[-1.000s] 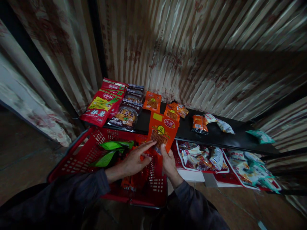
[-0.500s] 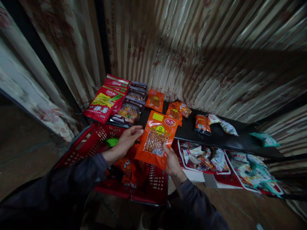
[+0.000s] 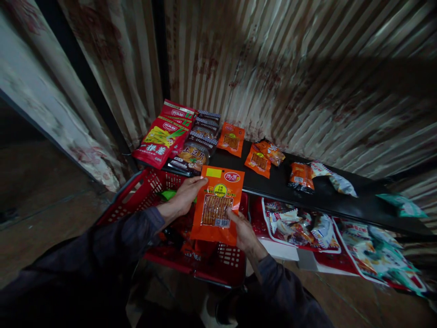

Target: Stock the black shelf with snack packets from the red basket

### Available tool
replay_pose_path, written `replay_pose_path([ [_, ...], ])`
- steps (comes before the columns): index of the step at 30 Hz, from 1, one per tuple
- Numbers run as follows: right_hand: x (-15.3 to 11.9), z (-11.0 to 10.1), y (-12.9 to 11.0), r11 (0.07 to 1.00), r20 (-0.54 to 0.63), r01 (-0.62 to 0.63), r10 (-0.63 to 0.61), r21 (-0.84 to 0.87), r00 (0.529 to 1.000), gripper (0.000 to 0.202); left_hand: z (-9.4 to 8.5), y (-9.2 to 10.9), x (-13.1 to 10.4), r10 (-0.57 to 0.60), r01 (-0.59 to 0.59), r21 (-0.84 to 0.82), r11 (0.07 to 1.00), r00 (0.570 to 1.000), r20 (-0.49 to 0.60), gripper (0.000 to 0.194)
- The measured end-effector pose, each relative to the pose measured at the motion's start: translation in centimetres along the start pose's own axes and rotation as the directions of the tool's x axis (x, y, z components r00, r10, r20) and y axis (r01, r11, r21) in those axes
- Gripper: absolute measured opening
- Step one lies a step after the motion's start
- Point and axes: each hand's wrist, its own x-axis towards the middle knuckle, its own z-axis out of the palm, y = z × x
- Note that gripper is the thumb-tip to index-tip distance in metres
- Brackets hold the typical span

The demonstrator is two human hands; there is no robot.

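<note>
An orange snack packet (image 3: 218, 205) with a clear window showing brown sticks hangs upright above the red shopping basket (image 3: 139, 191). My right hand (image 3: 244, 228) grips its lower right edge, thumb on the front. At the upper left edge, my left hand (image 3: 184, 196) pinches the same packet; its other fingers are partly hidden behind. More orange packets and a green one (image 3: 168, 195) lie in the basket, mostly covered by my hands. Two similar orange packets, one at the back (image 3: 231, 139) and one farther right (image 3: 258, 160), rest on the black shelf (image 3: 235, 169).
On the shelf's left lie red packets (image 3: 165, 136) and dark potato-chip packets (image 3: 193, 152). To the right are an orange bundle (image 3: 301, 176), white packets (image 3: 343, 183) and a teal packet (image 3: 403, 206). Below stand red baskets of snacks (image 3: 300, 225). A striped curtain (image 3: 273, 82) hangs behind.
My left hand has closed onto the packet's left edge. The packet is now more upright and slightly lower, and the view has shifted so the shelf sits farther right.
</note>
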Motion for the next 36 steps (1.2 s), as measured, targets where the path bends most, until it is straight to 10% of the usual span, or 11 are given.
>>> replay_pose_path([
  [15, 0.2, 0.0, 0.0, 0.999, -0.055, -0.014, 0.016, 0.033, 0.998, 0.044, -0.2, -0.3, -0.2, -0.029, 0.028, 0.027, 0.999, 0.998, 0.052, 0.039],
  [36, 3.0, -1.8, -2.5, 0.947, -0.172, 0.319, -0.309, 0.035, 0.935, 0.025, -0.5, -1.8, -1.3, -0.178, 0.118, 0.259, 0.959, 0.959, 0.222, 0.025],
])
